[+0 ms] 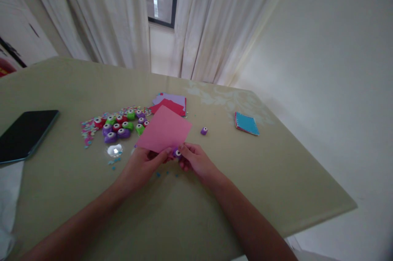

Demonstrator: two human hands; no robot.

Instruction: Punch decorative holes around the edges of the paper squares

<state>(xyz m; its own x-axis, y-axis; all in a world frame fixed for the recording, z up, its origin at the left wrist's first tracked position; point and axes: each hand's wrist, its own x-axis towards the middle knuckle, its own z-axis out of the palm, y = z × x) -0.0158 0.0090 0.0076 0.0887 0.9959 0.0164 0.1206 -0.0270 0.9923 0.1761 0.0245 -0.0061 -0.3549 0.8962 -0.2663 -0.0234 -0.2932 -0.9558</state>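
Observation:
A pink square sheet of paper (166, 130) is pinched at its near edge by my left hand (147, 165), thumb on top. My right hand (196, 160) grips a small purple craft punch (177, 153) with a white, eye-like button, the thumb beside that button. The punch sits against the near corner of the sheet; whether the paper is inside its slot is hidden. Another purple punch (204, 131) lies on the table just beyond my right hand. Several tiny blue paper bits (158, 174) are scattered below my hands.
Several red, green and purple punches (116, 127) cluster at left, beside colourful confetti (89, 130). Red and lilac papers (175, 105) lie behind the pink sheet. A blue-topped paper stack (247, 123) rests at right. A dark tablet (29, 134) lies on the table's (276, 171) left side.

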